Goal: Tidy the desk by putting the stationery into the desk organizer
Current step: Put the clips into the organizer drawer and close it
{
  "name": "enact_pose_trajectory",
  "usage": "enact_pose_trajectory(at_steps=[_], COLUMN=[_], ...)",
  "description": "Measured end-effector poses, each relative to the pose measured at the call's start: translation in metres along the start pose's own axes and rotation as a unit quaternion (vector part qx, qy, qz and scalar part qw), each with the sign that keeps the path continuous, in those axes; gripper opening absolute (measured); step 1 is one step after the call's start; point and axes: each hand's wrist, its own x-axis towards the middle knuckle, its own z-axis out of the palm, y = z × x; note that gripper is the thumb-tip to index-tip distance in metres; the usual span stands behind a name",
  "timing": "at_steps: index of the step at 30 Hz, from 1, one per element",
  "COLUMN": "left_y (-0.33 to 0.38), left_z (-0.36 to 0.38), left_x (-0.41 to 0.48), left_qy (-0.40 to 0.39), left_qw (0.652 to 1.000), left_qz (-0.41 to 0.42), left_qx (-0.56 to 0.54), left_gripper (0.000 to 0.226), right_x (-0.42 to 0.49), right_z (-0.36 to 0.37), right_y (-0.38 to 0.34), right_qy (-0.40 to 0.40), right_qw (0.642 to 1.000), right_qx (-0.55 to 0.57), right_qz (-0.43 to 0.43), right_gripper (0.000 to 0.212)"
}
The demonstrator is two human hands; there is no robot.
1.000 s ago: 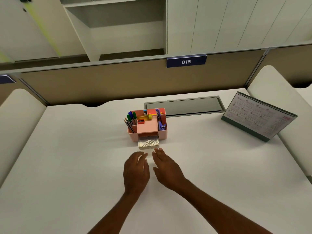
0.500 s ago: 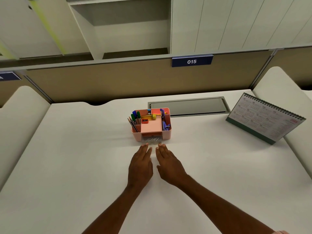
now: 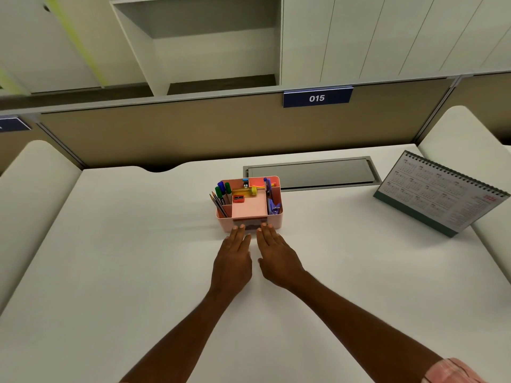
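The pink organizer (image 3: pixel 275 220) stands on the white desk (image 3: pixel 110 272) near the middle of its rear edge, just in front of the left end of a grey flap (image 3: pixel 309 172) set into the top. Both hands lie flat and palm down side by side in front of it. The left hand (image 3: pixel 232 261) has straight fingers pressed together, with fingertips (image 3: pixel 239 227) against the organizer's front wall. The right hand (image 3: pixel 278 258) is held likewise, its fingertips (image 3: pixel 264 225) touching the same wall just to the right. Between the two sets of fingertips shows a dark drawer front (image 3: pixel 251 226), flush with the wall; what is in it cannot be seen. Neither hand holds anything. In the organizer's left compartments stand markers (image 3: pixel 224 189) and pencils (image 3: pixel 217 203), leaning left. A red sharpener (image 3: pixel 238 199) and a yellow item (image 3: pixel 244 192) lie at the rear of the middle tray, and a purple tool (image 3: pixel 273 207) sits in the right compartment. A calendar (image 3: pixel 439 192) stands near the desk's right edge, well apart from the organizer. A plate (image 3: pixel 317 98) reading 015 hangs on the partition behind. A pink sleeve (image 3: pixel 453 371) shows on the right arm at the bottom.
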Motion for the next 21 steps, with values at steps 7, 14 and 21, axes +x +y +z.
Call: enact_pose_trajectory(at_steps=[7,14,21], left_y=[-0.006,-0.007,0.009], left_z=[0.004,0.008,-0.007], left_x=[0.012,0.013,0.009], left_qy=[-0.015,-0.009,-0.083], left_qw=[1.0,1.0,0.996], left_qz=[0.001,-0.001,0.007], left_qx=[0.001,-0.004,0.033], left_gripper=[0.062,0.061,0.046], right_x=[0.007,0.007,-0.004], right_z=[0.0,0.002,-0.016], right_y=[0.002,0.004,0.016], right_qy=[-0.003,0.005,-0.005], right_qw=[1.0,1.0,1.0], right_qx=[-0.008,-0.003,-0.006], right_qz=[0.001,-0.006,-0.009], right_gripper=[0.082,0.082,0.081])
